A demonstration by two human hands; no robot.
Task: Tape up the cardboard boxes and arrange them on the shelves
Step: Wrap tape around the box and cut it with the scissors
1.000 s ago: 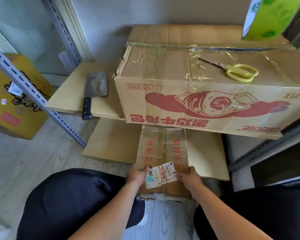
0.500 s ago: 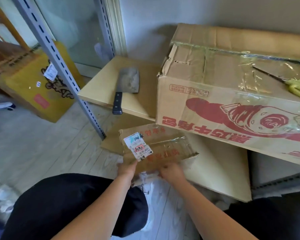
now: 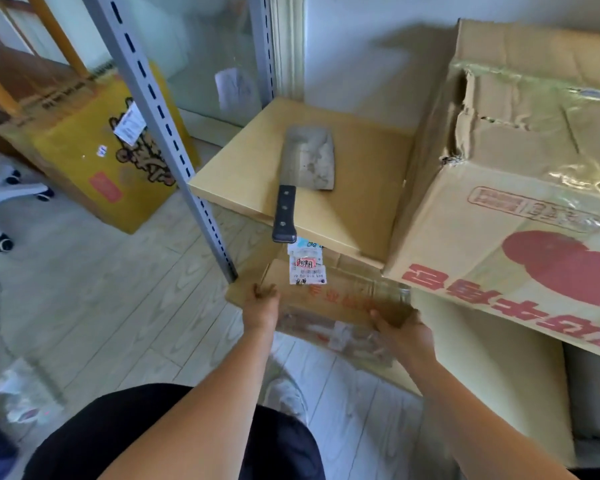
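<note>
A small taped cardboard box (image 3: 340, 299) with a white shipping label and red print is held low, just under the front edge of the wooden shelf board (image 3: 361, 161). My left hand (image 3: 262, 306) grips its left end and my right hand (image 3: 400, 327) grips its right end. A large cardboard box (image 3: 520, 202) with red print and shiny tape on top sits on the shelf at the right, overhanging the front edge.
A cleaver (image 3: 300, 178) lies on the shelf board, its black handle sticking past the edge above the small box. A grey slotted shelf upright (image 3: 167, 133) stands to the left. A yellow box (image 3: 94, 157) and an office chair base (image 3: 0, 202) are on the floor.
Both hands have carried the small box left and forward, from below the big box toward the shelf's left end under the cleaver. My view has swung left.
</note>
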